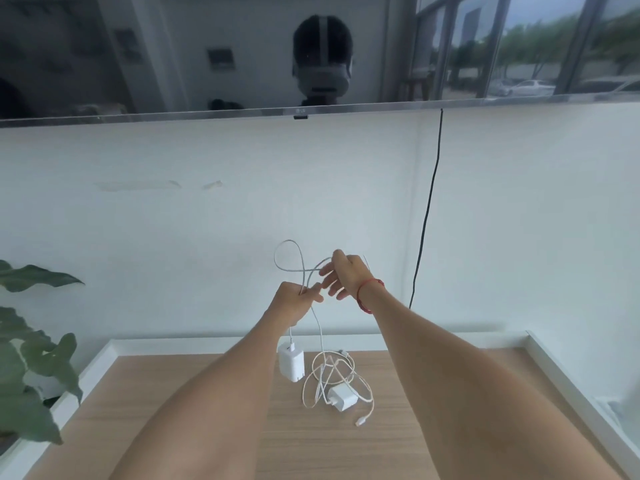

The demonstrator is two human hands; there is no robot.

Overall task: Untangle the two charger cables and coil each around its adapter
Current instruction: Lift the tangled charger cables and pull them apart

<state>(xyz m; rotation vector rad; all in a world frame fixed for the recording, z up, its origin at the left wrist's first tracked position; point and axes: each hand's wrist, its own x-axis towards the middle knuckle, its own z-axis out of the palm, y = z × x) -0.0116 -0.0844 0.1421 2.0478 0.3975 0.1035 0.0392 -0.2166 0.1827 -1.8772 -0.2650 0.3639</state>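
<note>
The task looks to be at an early stage. No cable is coiled around an adapter yet, and some tangle remains on the table (173, 410).

From the left: the left hand (294, 303) is raised above the table, with its fingers closed in a pinch on a white cable (289, 256). Under this hand the cable goes down to the first adapter (291, 362), which seems to hang just above the table's far edge, though I cannot tell if it touches. Above the hand, the cable makes an open loop in the air and crosses over to the right hand (341, 275).

The right hand holds the cable between thumb and forefinger at its top; the other fingers are spread loose and hold nothing.

Another strand drops from the left hand to the table, into a loose heap of loops around the second adapter (343, 396), which lies flat on the wood. A free plug (360, 421) rests just beside it, nearer to the person.

I judge that the separating is only partly done, and both coilings remain.
</note>
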